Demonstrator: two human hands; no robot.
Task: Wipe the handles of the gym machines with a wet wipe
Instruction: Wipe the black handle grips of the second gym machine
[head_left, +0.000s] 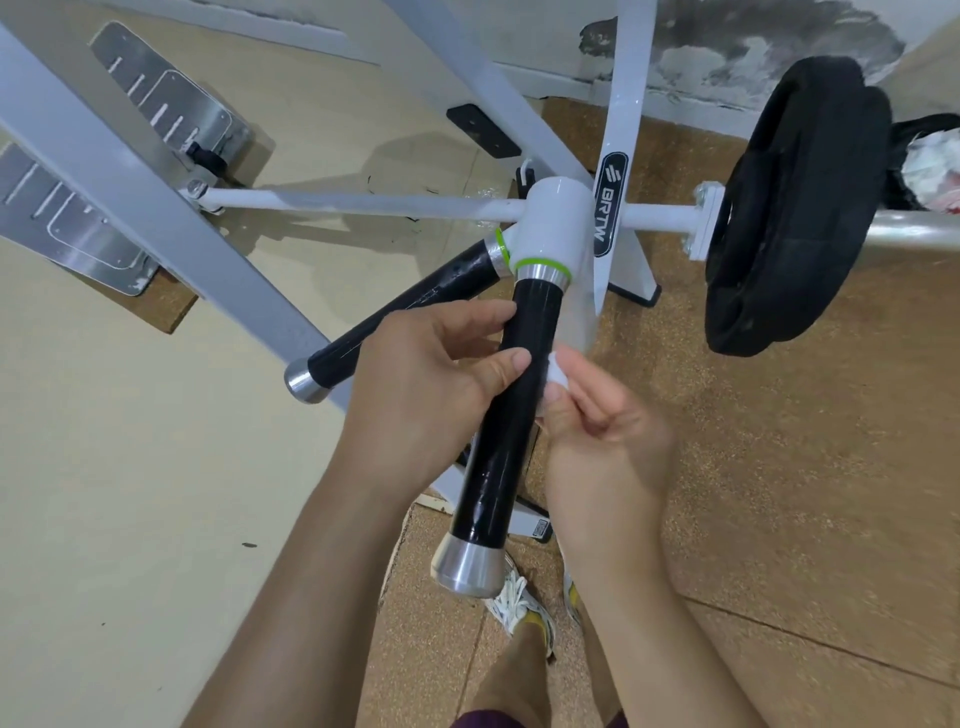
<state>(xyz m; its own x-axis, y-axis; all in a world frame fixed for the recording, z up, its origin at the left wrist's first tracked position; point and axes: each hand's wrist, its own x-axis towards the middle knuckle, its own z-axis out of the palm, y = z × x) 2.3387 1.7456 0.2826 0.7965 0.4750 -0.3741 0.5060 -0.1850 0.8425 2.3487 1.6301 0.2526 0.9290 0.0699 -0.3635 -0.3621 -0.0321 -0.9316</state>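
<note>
The near handle (505, 460) juts from the white hub (555, 218) toward the viewer, and open air is seen on both its long sides below the hub. Only its middle stretch is crowded by hands. Its free end, furthest from the hub, is closed by a steel end cap (470, 567), with a laced shoe (519, 608) on the floor just past it.

The wet wipe (555, 370) is pressed against the handle's right side, about halfway down from the hub. It is pinched, bunched small, between the thumb and curled fingers of the right hand (602, 447). The left hand (415, 379) is curled about the handle from the opposite side, its thumb laid across the front and a fingertip touching the grip nearer the hub.

The handle is seen as a glossy black cylinder, joined to the hub by a steel collar and a green ring (543, 266).

A second handle (400, 319), of the same black finish and steel cap, is angled off the hub to the left, partly hidden behind the left hand. A grey frame beam (156, 208) is crossed behind it. Right of the hub, black weight plates (795, 218) are carried on a white bar. A white post marked BRTW (613, 208) rises just behind the hub. A cork-coloured floor mat (779, 467) is spread beneath.
</note>
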